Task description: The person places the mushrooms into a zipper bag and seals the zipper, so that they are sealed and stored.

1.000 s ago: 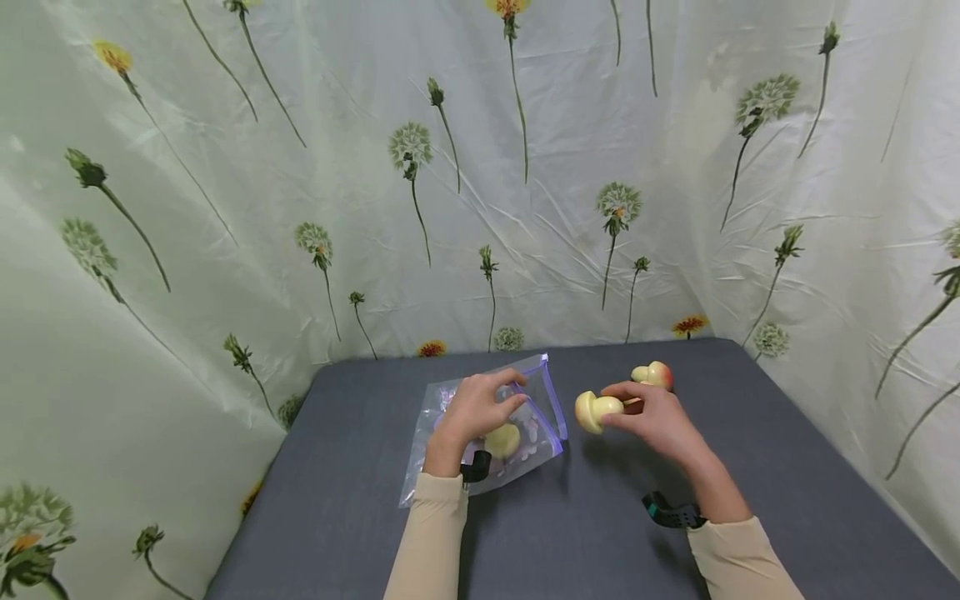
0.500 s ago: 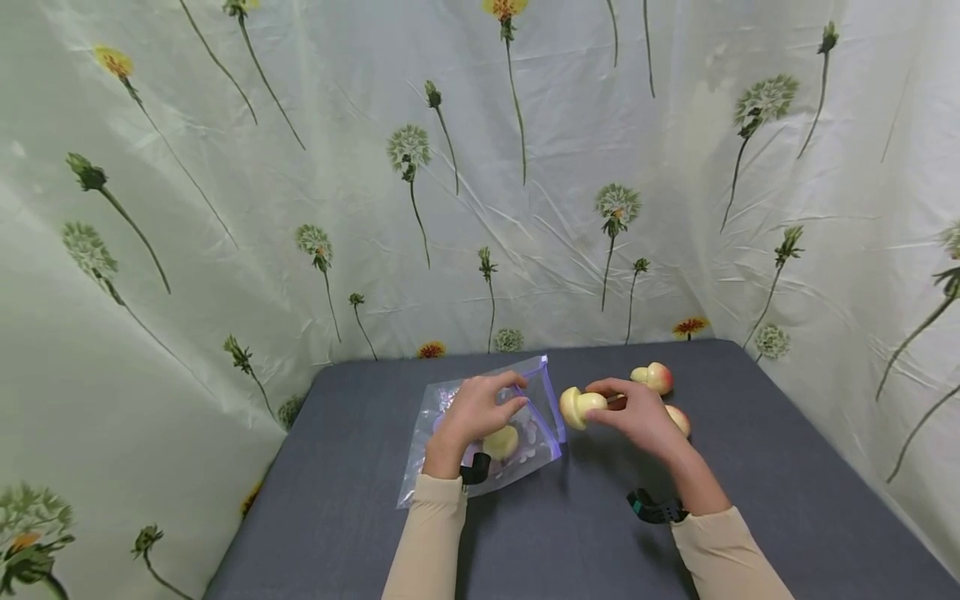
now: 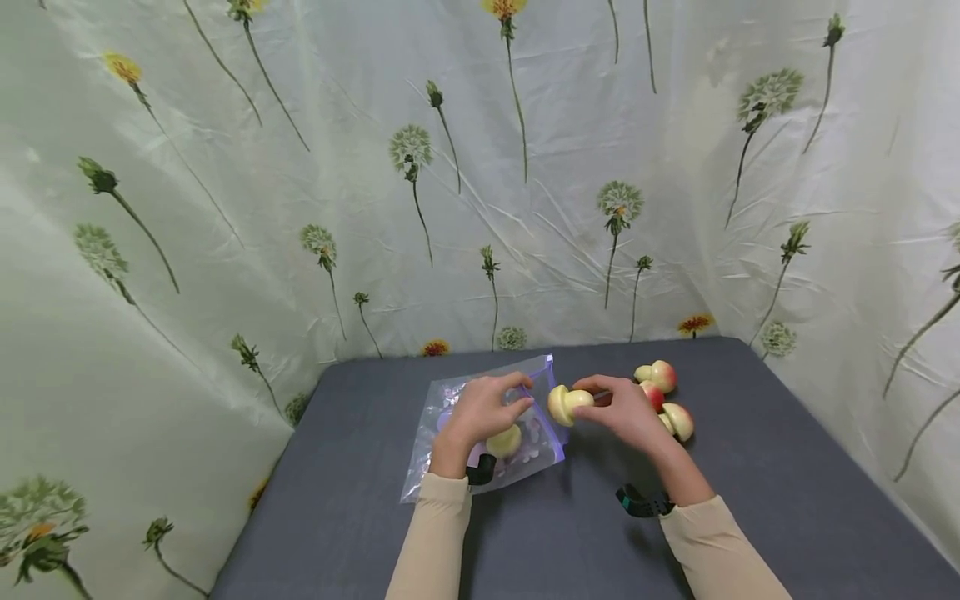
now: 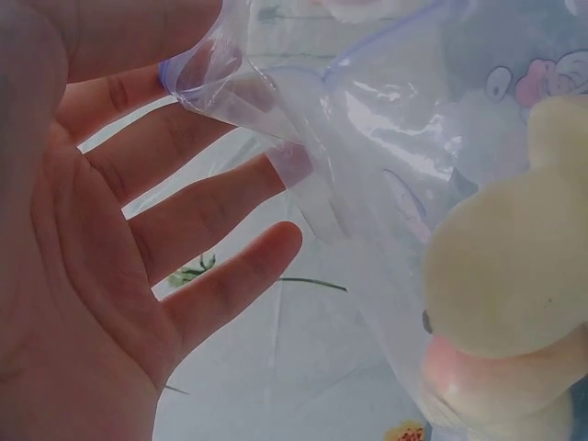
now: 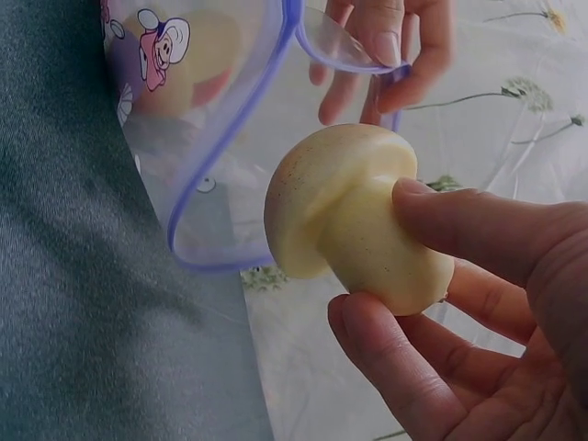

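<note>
A clear zip bag (image 3: 429, 446) with a purple-edged mouth and printed cartoon figures is held up off the dark table. My left hand (image 3: 480, 410) pinches the rim of its mouth, and the right wrist view shows that mouth spread wide. Inside the bag lie toy mushrooms (image 4: 501, 266); how many is hard to tell. Between thumb and fingers my right hand (image 3: 628, 412) pinches another toy mushroom (image 5: 358, 216) by its pale stem. Its cap points left, right beside the bag's opening.
To the right, several toy mushrooms (image 3: 678, 422) with reddish caps lie grouped on the dark table (image 3: 337, 533), partly behind my right hand. A flower-printed curtain (image 3: 450, 292) stands along the table's back and sides.
My right hand has carried the toy mushroom leftward to the bag's mouth, uncovering the mushrooms on the table behind it. The left hand stays nearly still at the bag.
</note>
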Tool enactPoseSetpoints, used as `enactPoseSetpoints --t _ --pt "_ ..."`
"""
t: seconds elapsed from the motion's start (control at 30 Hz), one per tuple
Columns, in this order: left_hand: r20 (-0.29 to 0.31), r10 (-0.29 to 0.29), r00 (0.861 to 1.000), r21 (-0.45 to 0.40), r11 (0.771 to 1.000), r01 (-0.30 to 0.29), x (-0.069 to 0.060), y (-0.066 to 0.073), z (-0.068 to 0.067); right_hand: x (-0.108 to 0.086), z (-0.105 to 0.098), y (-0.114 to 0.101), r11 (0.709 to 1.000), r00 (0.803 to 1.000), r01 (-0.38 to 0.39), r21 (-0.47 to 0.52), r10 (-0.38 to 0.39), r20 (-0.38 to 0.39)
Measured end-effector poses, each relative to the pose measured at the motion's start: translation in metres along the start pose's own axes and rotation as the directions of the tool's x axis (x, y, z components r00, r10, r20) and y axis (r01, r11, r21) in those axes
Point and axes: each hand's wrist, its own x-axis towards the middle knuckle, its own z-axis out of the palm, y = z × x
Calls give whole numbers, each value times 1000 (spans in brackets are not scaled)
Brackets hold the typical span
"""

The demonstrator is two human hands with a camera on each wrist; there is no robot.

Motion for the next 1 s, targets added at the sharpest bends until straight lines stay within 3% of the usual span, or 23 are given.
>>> enactPoseSetpoints --t 0.27,0.5,1.0 --pt "-15 20 1000 0 1000 -20 4 0 -3 8 6 -4 1000 1000 16 17 -16 9" --pt "-13 3 1000 1 1000 -3 3 -2 -5 16 13 -4 999 999 46 19 -46 15" --pt "-14 14 1000 -28 1000 -14 -1 -9 0 22 32 -1 997 992 74 -9 -72 102"
